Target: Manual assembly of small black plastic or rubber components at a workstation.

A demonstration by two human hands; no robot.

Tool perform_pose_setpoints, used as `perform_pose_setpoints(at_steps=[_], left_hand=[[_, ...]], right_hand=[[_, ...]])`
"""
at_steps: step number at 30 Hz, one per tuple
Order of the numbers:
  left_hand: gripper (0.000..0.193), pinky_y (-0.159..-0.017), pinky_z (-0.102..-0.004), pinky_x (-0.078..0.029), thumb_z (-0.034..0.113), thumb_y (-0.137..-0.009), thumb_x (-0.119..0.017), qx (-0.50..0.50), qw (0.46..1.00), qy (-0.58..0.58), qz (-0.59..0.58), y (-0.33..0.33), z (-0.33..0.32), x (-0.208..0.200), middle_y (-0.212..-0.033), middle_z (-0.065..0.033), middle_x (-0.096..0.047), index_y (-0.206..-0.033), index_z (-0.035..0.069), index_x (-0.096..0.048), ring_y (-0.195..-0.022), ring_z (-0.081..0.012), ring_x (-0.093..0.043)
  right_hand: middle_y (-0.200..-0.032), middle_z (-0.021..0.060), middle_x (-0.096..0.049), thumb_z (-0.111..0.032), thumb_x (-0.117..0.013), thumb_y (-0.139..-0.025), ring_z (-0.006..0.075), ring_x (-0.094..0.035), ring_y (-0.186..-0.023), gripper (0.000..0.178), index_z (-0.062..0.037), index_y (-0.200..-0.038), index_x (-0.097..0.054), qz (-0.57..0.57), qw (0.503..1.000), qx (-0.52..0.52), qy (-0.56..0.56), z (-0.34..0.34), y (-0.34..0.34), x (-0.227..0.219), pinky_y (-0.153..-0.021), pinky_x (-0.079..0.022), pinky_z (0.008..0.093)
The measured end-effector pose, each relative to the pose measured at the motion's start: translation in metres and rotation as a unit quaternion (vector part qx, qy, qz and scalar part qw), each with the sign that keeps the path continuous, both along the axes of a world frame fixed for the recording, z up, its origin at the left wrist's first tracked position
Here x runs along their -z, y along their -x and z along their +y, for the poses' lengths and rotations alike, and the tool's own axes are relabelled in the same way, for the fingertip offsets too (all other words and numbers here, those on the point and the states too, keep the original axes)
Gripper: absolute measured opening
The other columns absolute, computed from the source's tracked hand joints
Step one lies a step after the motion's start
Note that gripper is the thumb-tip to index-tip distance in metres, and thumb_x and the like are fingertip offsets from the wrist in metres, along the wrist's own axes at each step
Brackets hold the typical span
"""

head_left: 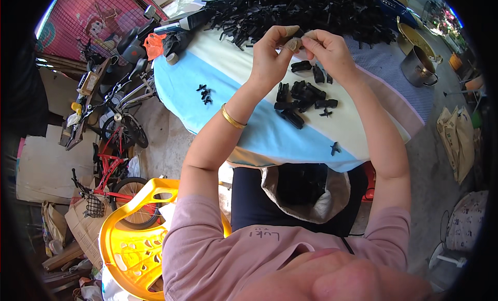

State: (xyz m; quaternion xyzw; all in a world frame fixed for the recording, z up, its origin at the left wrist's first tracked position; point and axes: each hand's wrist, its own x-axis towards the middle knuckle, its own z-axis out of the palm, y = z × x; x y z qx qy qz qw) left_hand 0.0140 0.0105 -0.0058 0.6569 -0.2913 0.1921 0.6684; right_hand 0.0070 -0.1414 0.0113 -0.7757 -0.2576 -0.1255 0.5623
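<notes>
My left hand and my right hand meet above the far part of the covered table. The fingers of both hands are closed in a pinch, tips almost touching. Tan coverings sit on the thumb and a finger of my left hand. Something small and dark shows between the fingertips, but its shape is hidden. Below my hands lies a cluster of short black bundles. Beyond them spreads a big heap of black strip-like pieces.
Small black cross-shaped pieces lie on the blue cloth at left. An open pale sack with dark contents rests at my lap. A yellow plastic chair stands left, a red bicycle beyond. Metal pots stand at right.
</notes>
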Motion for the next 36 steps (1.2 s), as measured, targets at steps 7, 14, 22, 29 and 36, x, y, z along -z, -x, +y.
perform_pose_setpoints(at_steps=[7,14,22,29,36], left_hand=[[0.019,-0.067,-0.0233,-0.047,0.0,-0.077,-0.059,-0.066,0.996,-0.038,-0.041,0.005,-0.001,0.001,-0.079,-0.0065,-0.062,-0.096,0.0,-0.058,-0.072,-0.0099,-0.058],[0.026,-0.069,-0.0233,-0.048,-0.001,-0.079,-0.057,0.006,1.0,0.02,0.014,0.001,-0.004,-0.001,-0.089,-0.0075,-0.06,-0.104,-0.003,-0.051,-0.076,-0.0111,-0.058],[0.027,-0.069,-0.0229,-0.048,-0.001,-0.079,-0.057,0.001,1.0,0.026,0.012,0.0,-0.003,0.0,-0.09,-0.0077,-0.06,-0.105,-0.003,-0.05,-0.076,-0.0106,-0.058],[0.024,-0.067,-0.022,-0.047,0.002,-0.079,-0.058,-0.017,1.0,0.002,0.01,0.003,0.001,-0.001,-0.085,-0.0062,-0.061,-0.102,-0.003,-0.053,-0.076,-0.0096,-0.058],[0.022,-0.069,-0.0221,-0.047,0.002,-0.078,-0.059,0.03,0.998,0.059,0.017,0.012,-0.002,-0.01,-0.084,-0.0061,-0.061,-0.099,-0.003,-0.054,-0.075,-0.0096,-0.058]], right_hand=[[-0.061,-0.0048,-0.048,-0.017,-0.051,-0.087,0.0018,-0.04,-0.051,0.015,-0.004,-0.086,-0.058,0.134,0.99,0.002,-0.038,0.004,0.01,-0.01,-0.045,-0.032,0.0155],[-0.064,-0.0035,-0.049,-0.015,-0.05,-0.088,0.0033,-0.043,-0.056,0.015,-0.0026,-0.086,-0.058,-0.043,0.999,-0.016,-0.027,-0.001,-0.008,0.009,-0.05,-0.036,0.0166],[-0.063,-0.0028,-0.049,-0.013,-0.05,-0.088,0.0037,-0.044,-0.058,0.014,-0.0016,-0.087,-0.058,-0.043,0.999,0.002,-0.021,0.002,-0.002,0.008,-0.051,-0.036,0.0176],[-0.057,-0.0009,-0.05,-0.012,-0.052,-0.085,0.0048,-0.044,-0.052,0.014,-0.0006,-0.083,-0.059,-0.057,0.997,0.02,-0.058,0.008,0.004,0.005,-0.049,-0.036,0.019],[-0.056,-0.0007,-0.05,-0.012,-0.053,-0.085,0.0048,-0.044,-0.052,0.013,-0.0008,-0.082,-0.059,-0.051,0.997,-0.015,-0.051,0.002,0.006,-0.002,-0.048,-0.037,0.0191]])
